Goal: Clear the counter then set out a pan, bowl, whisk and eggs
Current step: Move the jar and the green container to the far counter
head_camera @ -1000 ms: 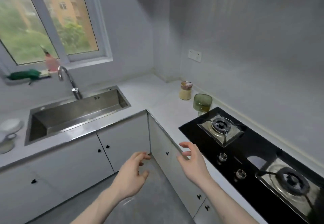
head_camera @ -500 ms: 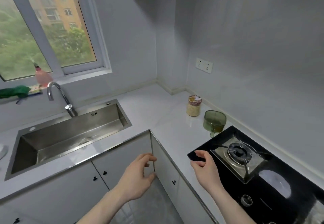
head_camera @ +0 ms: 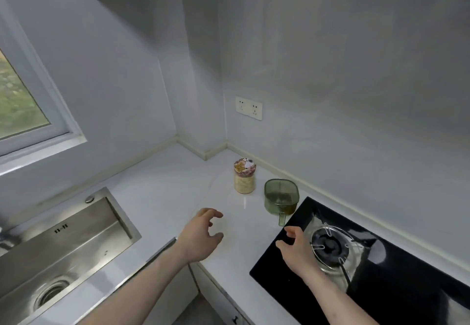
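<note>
Both hands empty. Left hand hovers over the white counter, fingers loosely curled and spread, gripping nothing. Right hand hangs over the near corner of the black hob, fingers likewise slack and parted, holding nothing.

Step in hand, as I judge it: clearing the counter, at the reach stage. Two items remain near the back wall: a lidded jar and, just beside it, a green cup with its handle pointing toward the hands. Next move calls for each hand to close round one item and lift it clear.

Jar: pale grainy contents, possibly oats; too blurred to confirm. Green cup: translucent, seemingly empty. Sink: bare steel, drain visible.

Pan, bowl, whisk, eggs: none in view.
</note>
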The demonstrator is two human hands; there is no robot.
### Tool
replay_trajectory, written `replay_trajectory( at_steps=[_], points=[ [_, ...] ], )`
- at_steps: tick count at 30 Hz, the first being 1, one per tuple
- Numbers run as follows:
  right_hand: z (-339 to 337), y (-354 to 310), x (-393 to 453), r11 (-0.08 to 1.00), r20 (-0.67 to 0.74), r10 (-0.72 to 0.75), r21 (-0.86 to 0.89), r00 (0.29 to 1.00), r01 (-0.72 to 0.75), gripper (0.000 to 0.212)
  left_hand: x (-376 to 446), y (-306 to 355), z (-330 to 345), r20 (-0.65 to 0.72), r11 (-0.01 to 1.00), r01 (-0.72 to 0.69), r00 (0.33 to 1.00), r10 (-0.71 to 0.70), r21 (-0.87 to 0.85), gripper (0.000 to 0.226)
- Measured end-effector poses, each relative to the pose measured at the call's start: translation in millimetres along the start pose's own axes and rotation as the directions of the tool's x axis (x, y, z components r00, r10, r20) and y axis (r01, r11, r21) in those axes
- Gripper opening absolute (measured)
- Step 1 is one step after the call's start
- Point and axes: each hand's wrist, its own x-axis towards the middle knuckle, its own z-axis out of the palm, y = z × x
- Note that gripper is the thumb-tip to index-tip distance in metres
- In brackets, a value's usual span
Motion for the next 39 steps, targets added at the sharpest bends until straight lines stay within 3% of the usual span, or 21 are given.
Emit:
replay_trajectory(
  at_steps=[12, 16, 27, 34, 39],
  points=[
    [36.9, -5.3, 136.9, 0.955, -0.083, 0.296, 0.008, 0.951, -0.297, 0.049, 271.0, 0.8, 9.7, 0.232, 0.961, -0.095, 0.972, 0.033, 0.258, 0.093],
    [42.0, -0.7, 168.0, 0.929, -0.113, 0.367, 0.008, 0.923, -0.369, 0.047, 321.8, 9.3, 20.1, 0.312, 0.928, -0.142, 0.95, 0.029, 0.344, 0.096],
    [60.3, 4.5, 195.8, 0.874, -0.157, 0.485, 0.117, 0.86, -0.472, 0.052, 417.7, -9.0, 52.3, 0.495, 0.814, -0.265, 0.869, -0.031, 0.517, 0.128],
    [83.3, 14.4, 197.7, 0.861, -0.12, 0.499, 0.177, 0.858, -0.476, 0.045, 413.3, -13.5, 62.3, 0.445, 0.833, -0.251, 0.896, 0.006, 0.494, 0.117],
    [98.6, 12.5, 197.8, 0.824, -0.159, 0.546, 0.28, 0.823, -0.493, 0.019, 393.2, -20.9, 63.8, 0.442, 0.887, -0.199, 0.897, -0.007, 0.417, 0.109]
  ],
)
